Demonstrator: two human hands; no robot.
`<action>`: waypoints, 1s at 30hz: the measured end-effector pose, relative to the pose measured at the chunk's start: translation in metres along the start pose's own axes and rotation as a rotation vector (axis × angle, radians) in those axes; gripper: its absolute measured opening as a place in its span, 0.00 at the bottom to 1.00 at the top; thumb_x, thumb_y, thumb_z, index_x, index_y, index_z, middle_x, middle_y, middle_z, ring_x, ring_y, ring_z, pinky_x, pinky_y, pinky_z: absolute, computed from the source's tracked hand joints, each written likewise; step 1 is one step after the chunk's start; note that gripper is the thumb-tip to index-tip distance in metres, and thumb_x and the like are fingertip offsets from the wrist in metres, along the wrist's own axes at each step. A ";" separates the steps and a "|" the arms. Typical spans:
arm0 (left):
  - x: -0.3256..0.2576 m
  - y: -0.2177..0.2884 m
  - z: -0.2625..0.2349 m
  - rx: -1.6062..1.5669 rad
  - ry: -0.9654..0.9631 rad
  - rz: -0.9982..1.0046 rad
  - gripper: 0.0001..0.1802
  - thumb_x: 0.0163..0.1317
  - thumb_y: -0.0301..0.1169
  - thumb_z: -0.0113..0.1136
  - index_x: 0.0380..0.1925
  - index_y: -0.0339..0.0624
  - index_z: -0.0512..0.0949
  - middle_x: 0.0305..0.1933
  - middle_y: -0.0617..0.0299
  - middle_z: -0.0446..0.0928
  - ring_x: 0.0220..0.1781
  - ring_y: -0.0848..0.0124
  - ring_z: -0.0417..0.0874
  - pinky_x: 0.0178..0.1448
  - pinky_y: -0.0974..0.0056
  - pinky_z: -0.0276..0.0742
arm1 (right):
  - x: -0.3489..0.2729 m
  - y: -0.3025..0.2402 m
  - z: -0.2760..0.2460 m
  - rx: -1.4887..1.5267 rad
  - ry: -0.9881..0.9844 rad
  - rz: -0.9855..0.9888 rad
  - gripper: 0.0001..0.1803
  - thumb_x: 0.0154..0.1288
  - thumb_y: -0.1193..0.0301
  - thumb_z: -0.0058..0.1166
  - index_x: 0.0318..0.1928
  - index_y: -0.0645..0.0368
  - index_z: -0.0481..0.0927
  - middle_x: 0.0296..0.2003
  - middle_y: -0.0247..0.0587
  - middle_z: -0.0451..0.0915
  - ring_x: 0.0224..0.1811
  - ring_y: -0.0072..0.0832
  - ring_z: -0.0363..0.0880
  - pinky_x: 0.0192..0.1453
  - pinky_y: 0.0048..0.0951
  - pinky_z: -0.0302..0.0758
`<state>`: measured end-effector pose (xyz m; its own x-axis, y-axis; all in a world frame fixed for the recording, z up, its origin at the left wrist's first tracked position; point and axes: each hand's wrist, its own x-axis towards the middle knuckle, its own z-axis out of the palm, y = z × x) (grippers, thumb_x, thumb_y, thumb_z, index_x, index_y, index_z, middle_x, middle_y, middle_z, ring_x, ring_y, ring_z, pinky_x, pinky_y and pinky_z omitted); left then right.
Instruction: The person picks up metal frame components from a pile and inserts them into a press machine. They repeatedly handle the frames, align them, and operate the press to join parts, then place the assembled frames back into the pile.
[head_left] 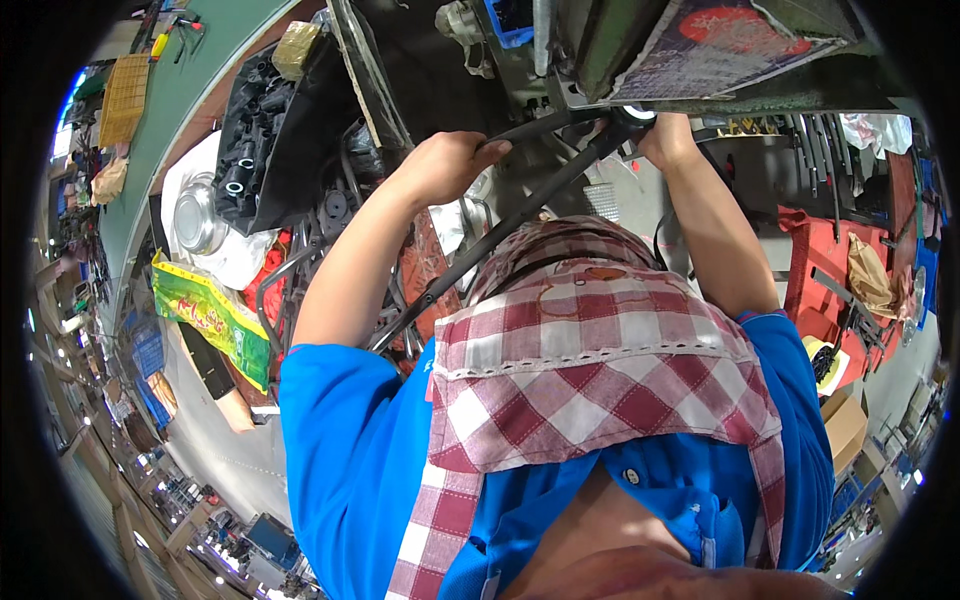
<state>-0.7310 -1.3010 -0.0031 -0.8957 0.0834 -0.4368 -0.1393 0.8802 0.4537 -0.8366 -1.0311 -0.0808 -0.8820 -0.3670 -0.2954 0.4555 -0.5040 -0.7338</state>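
A black tubular frame (520, 212) slants across in front of me, from beside my left arm up to a joint with a bright ring (636, 115) below the machine. A second tube of it runs from that joint towards my left hand (450, 168). My left hand is closed round this upper tube, with the thumb along it. My right hand (668, 142) is at the joint end, beside the ring; its fingertips are partly hidden there. The green machine (850, 95) overhangs the joint, with a worn printed sheet (715, 50) on its face.
On the left stands a black bin (300, 170) of black fittings, near a metal bowl (200, 215) and a green-yellow bag (215, 318). Metal frames (290, 285) crowd beside my left arm. At right, brown paper (872, 280) and metal parts lie on a red surface (812, 250).
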 end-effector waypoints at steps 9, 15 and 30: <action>0.004 -0.004 0.013 -0.130 -0.044 0.037 0.32 0.68 0.56 0.47 0.33 0.34 0.80 0.27 0.42 0.79 0.38 0.45 0.82 0.44 0.51 0.76 | 0.004 -0.004 -0.021 -0.233 -0.031 0.073 0.24 0.74 0.53 0.36 0.51 0.61 0.73 0.42 0.45 0.81 0.33 0.42 0.84 0.40 0.39 0.84; 0.000 -0.003 0.035 0.283 0.225 0.090 0.37 0.59 0.58 0.57 0.57 0.41 0.71 0.32 0.43 0.78 0.36 0.48 0.82 0.42 0.49 0.76 | -0.010 -0.013 0.004 -0.280 0.085 0.056 0.25 0.73 0.53 0.36 0.48 0.63 0.74 0.39 0.46 0.82 0.30 0.40 0.84 0.33 0.36 0.83; -0.001 0.032 0.040 0.388 0.310 0.507 0.65 0.36 0.58 0.74 0.73 0.49 0.52 0.57 0.39 0.67 0.51 0.49 0.77 0.50 0.54 0.76 | -0.018 -0.019 -0.003 -0.226 0.205 -0.065 0.18 0.74 0.60 0.39 0.49 0.62 0.73 0.39 0.45 0.81 0.35 0.41 0.83 0.37 0.39 0.82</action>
<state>-0.7178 -1.2540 -0.0193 -0.8974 0.4407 0.0224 0.4353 0.8759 0.2082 -0.8293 -1.0122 -0.0639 -0.9247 -0.1626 -0.3441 0.3795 -0.3257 -0.8659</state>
